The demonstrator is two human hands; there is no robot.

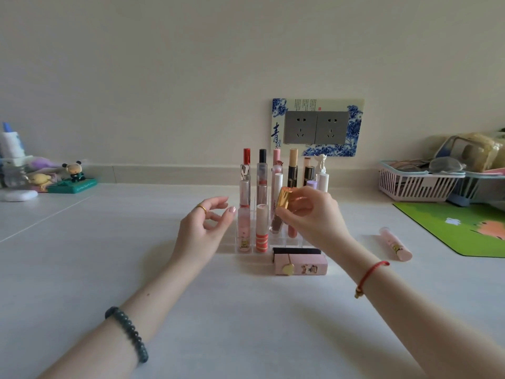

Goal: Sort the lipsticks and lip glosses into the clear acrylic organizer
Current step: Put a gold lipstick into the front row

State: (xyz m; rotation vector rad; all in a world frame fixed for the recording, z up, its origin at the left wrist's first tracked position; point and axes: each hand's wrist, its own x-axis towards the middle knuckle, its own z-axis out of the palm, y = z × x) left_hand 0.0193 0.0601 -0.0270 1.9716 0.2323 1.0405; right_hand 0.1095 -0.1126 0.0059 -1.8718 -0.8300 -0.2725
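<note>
Left hand (pixel 203 231) is hovering just left of the organizer (pixel 293 242). Its grip is apart, fingers loosely curled and holding nothing. I am not seeing it touch any tube.

The organizer is standing mid-counter (pixel 246 310), toward the wall. Its back rows and left columns are carrying upright tubes, and the front right slots are looking bare.

Gold lipstick (pixel 285 199) is hanging tilted above the front half of the organizer, in front of the tall tubes. Right hand (pixel 311 214) is carrying it, grip clamped on the gold case between thumb and fingertips.

I am reading the step in hand as placement, with this lipstick meant for a free slot.

Still waiting on the counter:
- A black lipstick (pixel 296 251) is lying flat just in front of the organizer. I cannot tell whether it is touching the front wall.
- A pink lipstick case (pixel 300 265) is lying flat against the near side of the black one.
- A pink lip gloss (pixel 396 243) is lying on its side further right, well apart from the organizer and near the green mat (pixel 464 228).

I am judging the sorting mostly done, with three loose pieces left after this one.

The next move is calling for turning the gold lipstick upright, lining it over a bare slot, and lowering it without knocking the neighbouring tubes. The left hand is sitting well placed for steadying the organizer.
</note>
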